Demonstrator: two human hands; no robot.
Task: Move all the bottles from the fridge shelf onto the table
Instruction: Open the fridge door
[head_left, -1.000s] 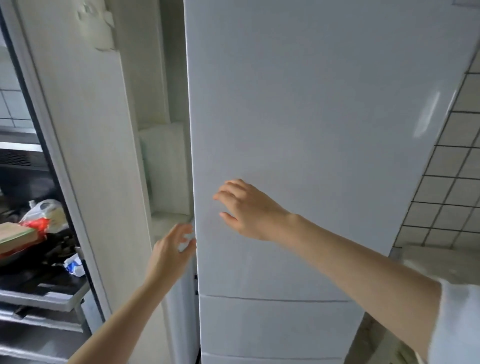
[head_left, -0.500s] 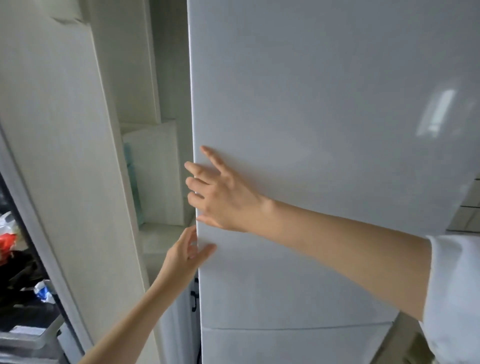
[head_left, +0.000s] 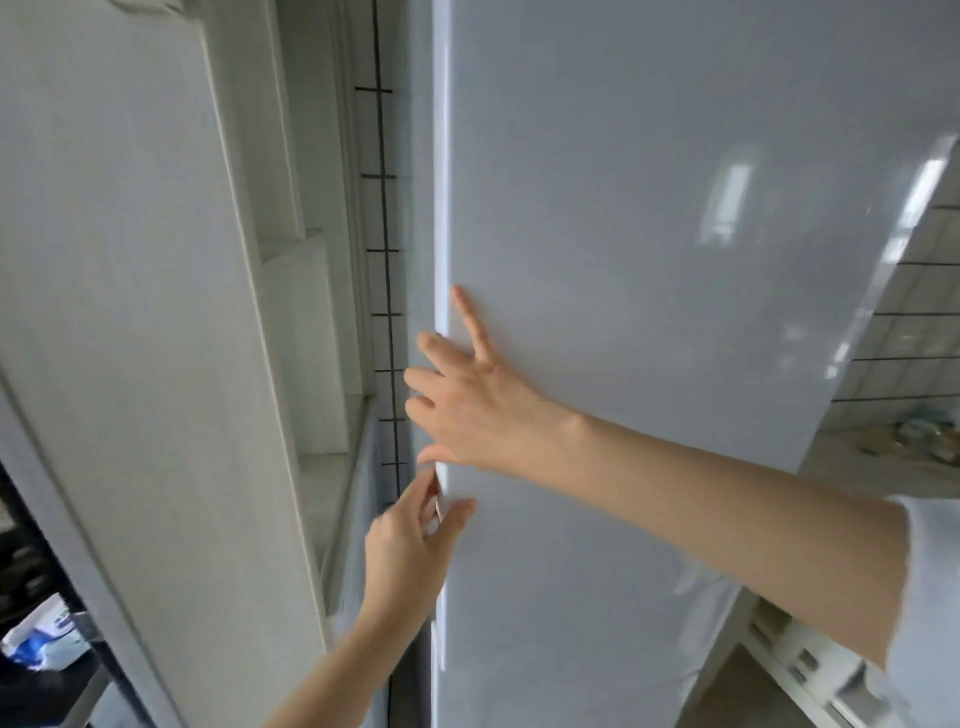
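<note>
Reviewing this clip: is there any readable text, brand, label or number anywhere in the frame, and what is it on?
No text can be read in this frame.
Fridge door: plain glossy white, no brand or label visible.
Blue and white packet at lower left: carries dark print, too blurred to read.
Items on the counter at right: too small and blurred to show any lettering.

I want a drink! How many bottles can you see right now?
0. The fridge door hides the shelf; the left hand grips its edge, the right hand lies flat on it. Bottles may be inside.
</note>
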